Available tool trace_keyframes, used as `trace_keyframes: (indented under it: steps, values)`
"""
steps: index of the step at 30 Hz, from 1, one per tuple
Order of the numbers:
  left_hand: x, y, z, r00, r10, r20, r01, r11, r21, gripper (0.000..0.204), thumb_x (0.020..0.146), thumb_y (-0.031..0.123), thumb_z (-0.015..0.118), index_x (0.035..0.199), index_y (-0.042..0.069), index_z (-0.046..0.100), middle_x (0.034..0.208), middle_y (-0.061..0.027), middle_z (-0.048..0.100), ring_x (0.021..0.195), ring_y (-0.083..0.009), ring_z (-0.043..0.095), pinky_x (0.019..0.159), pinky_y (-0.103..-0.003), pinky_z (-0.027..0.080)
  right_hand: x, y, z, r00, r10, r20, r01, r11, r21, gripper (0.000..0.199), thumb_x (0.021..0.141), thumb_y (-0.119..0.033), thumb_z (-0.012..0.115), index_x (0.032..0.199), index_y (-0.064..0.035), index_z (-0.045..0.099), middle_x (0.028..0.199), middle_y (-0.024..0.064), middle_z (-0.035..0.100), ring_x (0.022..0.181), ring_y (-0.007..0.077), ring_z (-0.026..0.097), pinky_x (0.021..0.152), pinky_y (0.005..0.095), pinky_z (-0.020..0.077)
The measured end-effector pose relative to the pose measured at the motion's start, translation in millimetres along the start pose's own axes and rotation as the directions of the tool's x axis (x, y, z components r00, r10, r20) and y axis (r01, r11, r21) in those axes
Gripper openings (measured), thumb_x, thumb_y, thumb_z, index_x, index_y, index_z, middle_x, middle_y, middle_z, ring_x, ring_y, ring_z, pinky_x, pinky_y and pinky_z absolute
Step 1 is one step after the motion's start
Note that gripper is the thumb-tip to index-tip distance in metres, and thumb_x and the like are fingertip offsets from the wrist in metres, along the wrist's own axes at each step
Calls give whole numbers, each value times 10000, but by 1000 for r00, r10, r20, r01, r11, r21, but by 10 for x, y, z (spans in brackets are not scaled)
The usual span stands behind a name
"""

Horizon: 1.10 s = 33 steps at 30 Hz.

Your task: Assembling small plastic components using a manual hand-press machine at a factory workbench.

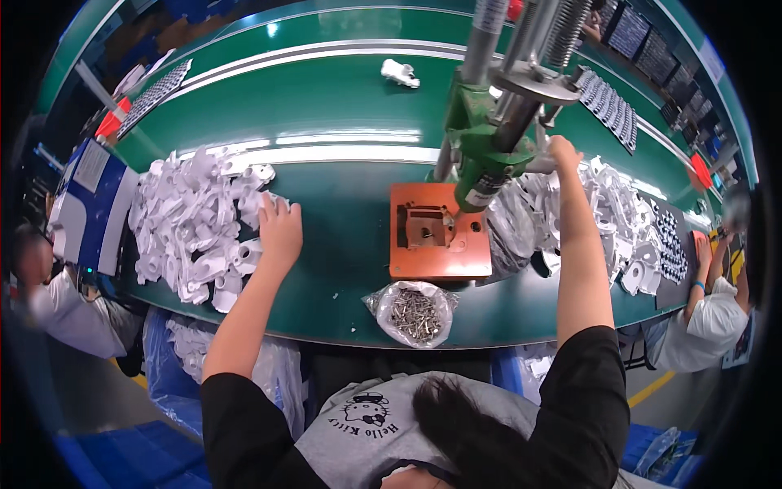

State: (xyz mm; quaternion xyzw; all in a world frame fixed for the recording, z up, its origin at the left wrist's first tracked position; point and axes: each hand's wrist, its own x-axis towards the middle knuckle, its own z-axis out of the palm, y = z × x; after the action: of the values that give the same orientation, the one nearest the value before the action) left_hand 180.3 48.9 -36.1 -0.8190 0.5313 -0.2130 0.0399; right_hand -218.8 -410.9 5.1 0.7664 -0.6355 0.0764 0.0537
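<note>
My left hand (281, 232) is at the right edge of a heap of white plastic parts (191, 220), its fingers bent over a white plastic part that they partly hide. My right hand (564, 153) is raised beside the green press (485, 151), closed round its pale lever handle (540, 164); part of the grip is hidden. Under the press ram stands an orange fixture block (440, 259) with a metal recess in its top. In front of the block sits a clear plastic bag (383, 308) of small metal pins or screws (415, 315).
A second heap of white parts (611, 216) and a clear bag (511, 224) lie right of the press. A blue-and-white box (94, 204) stands at the left. One white part (400, 73) rests on the green belt (326, 94). Co-workers sit at both sides.
</note>
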Motion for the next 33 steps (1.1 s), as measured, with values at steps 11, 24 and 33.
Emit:
trace_keyframes:
  steps: [11,24,33]
  values:
    - [61,-389,-132,974,-20,-224,-17,987,-163,297,738,142,645,1002,33,563,1019,-146,542,1087,-316,475,1016,-531,313,-1692,-82,-1192,999,-52,-16,1,-283,959,259,846,-73,552,1102,-46,524,963,34,577,737,143,545,705,247,454]
    - [-67,-369,-158,1000,4,16,1,964,-266,478,792,406,656,1096,61,526,1317,-288,421,1163,-444,471,1027,-573,290,-3287,-349,-953,865,-462,193,-436,-505,745,314,858,-146,530,1160,-122,447,791,97,512,529,155,418,495,299,327]
    - [-145,-197,-289,964,-181,-197,162,981,-108,278,772,272,676,882,48,554,854,-161,596,811,-351,611,688,-425,489,-3543,-860,-1209,826,-510,240,-420,-271,866,365,794,33,452,1151,-38,480,896,84,577,692,122,549,570,222,441]
